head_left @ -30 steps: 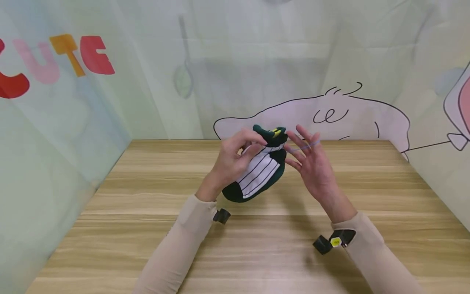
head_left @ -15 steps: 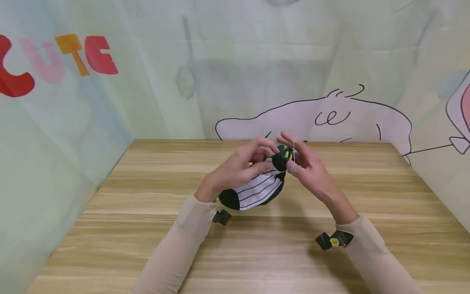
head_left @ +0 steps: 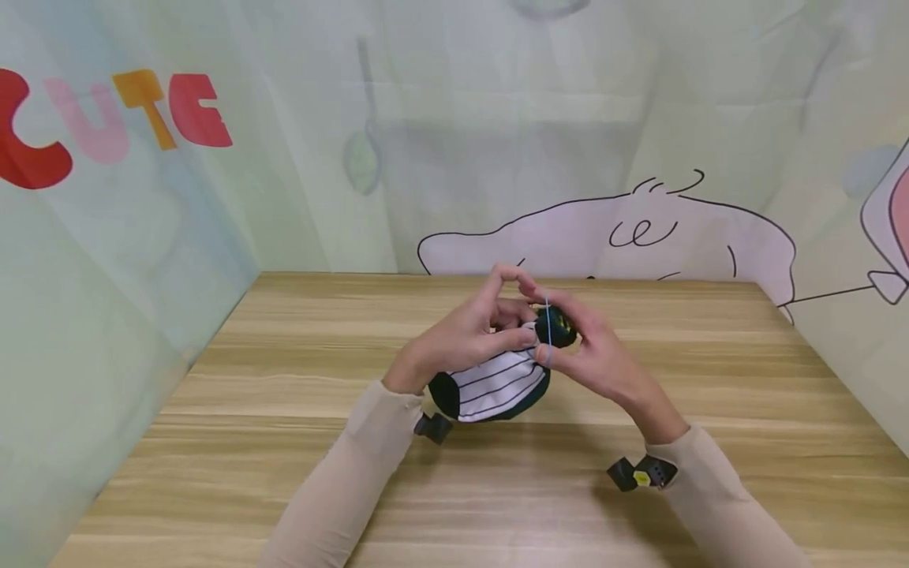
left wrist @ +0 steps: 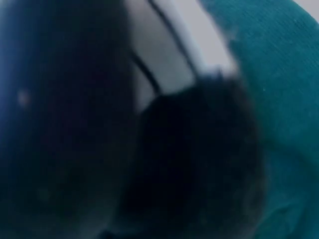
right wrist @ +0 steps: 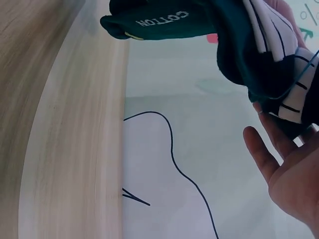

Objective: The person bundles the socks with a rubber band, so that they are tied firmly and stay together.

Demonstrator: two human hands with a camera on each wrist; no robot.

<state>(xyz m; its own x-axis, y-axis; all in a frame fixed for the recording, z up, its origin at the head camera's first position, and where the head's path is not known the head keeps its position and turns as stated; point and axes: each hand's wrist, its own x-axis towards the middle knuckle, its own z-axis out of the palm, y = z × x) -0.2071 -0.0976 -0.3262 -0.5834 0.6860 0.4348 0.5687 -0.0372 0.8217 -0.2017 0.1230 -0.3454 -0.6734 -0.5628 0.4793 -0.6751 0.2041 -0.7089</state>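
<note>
Dark green socks with white, black-striped panels (head_left: 499, 388) are bunched together above the wooden table. My left hand (head_left: 454, 335) grips them near the cuff, its thumb lying across the striped part. A thin light-blue rubber band (head_left: 548, 327) is stretched between the thumb and fingers of my right hand (head_left: 604, 355), which curves around the dark cuff end (head_left: 557, 326). In the right wrist view the socks (right wrist: 229, 45) show "COTTON" lettering, and the band (right wrist: 305, 72) crosses them. A blurred close-up of green sock fabric (left wrist: 279, 74) fills part of the left wrist view.
The wooden table (head_left: 284, 457) spreads beneath both arms. Behind it hangs a pale printed curtain (head_left: 298, 158) with colourful letters and a cartoon outline. Small black cameras sit on both wrists (head_left: 435, 427).
My right hand has moved in from the right, its spread fingers closing around the cuff end with the rubber band over it. The socks have come lower, still in my left hand.
</note>
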